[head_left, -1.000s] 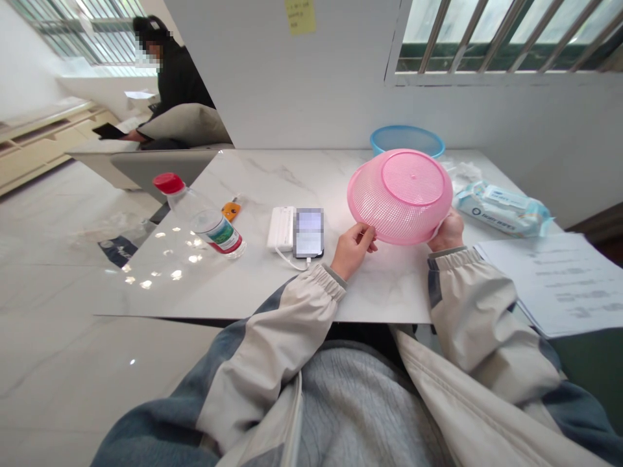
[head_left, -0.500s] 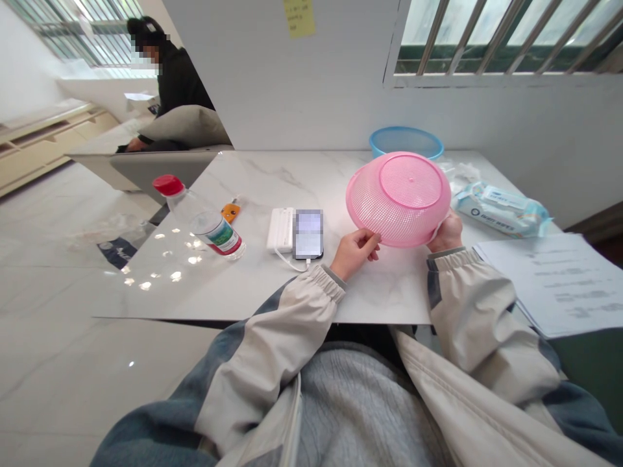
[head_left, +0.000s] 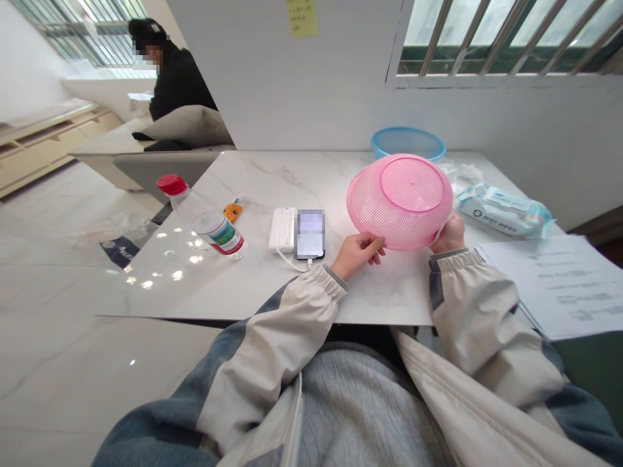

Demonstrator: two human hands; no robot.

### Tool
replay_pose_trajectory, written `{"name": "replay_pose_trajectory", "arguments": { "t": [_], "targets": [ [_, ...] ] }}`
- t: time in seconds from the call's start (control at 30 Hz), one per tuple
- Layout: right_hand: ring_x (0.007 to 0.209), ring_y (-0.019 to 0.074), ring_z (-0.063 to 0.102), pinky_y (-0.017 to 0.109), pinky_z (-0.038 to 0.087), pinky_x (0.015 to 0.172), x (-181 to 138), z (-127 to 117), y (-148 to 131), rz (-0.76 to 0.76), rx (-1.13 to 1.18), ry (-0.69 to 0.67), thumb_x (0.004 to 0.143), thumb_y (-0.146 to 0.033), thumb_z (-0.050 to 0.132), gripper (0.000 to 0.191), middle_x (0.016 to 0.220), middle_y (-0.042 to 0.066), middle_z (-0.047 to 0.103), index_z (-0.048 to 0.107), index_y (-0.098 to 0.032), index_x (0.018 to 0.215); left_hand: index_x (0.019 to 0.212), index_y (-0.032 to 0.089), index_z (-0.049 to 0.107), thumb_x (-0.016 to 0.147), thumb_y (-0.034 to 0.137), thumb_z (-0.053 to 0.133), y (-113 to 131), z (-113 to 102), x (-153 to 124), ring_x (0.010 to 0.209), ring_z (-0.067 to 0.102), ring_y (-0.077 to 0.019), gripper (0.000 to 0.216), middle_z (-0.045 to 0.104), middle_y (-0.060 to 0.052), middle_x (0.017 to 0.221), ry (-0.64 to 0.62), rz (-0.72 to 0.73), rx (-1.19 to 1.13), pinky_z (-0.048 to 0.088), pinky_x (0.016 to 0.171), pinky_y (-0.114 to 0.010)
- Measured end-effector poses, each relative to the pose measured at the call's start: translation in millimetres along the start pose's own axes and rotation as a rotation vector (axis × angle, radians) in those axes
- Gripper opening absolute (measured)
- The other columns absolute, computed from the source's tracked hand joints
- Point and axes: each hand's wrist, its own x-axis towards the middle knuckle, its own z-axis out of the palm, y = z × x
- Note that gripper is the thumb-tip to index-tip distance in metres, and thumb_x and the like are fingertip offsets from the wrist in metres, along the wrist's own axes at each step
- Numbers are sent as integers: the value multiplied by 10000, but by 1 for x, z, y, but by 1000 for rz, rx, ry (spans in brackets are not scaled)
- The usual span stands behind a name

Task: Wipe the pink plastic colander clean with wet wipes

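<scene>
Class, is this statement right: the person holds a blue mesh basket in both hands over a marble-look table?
No: the mesh basket is pink, not blue, as the head view shows. The left hand and right hand do hold it over the marble-look table.

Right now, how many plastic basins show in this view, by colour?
pink colander: 1
blue basin: 1
Total: 2
</scene>
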Motion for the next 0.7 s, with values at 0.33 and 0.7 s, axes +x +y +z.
{"name": "replay_pose_trajectory", "arguments": {
  "t": [0.33, 0.7],
  "targets": [
    [1231, 168, 725, 405, 534, 1193, -3, 1, -2, 30, -5, -15, 1084, -148, 397, 390, 1260, 4, 793, 728, -228, 1272, 908, 106, 731, 905, 528, 747, 4, 1, -2, 563, 645, -83, 423, 740, -72, 792, -46, -23, 13, 480, 504, -197],
    [1201, 164, 734, 405, 575, 1137, 2, -3, -1, 46, 22, -16, 1073, -137, 401, 366, 1231, 6, 793, 743, -226, 1171, 878, 98, 754, 911, 505, 751, 6, -2, -2, 550, 639, -83, 409, 774, -104, 815, -64, -62, 29, 468, 505, -199]
  ]
}}
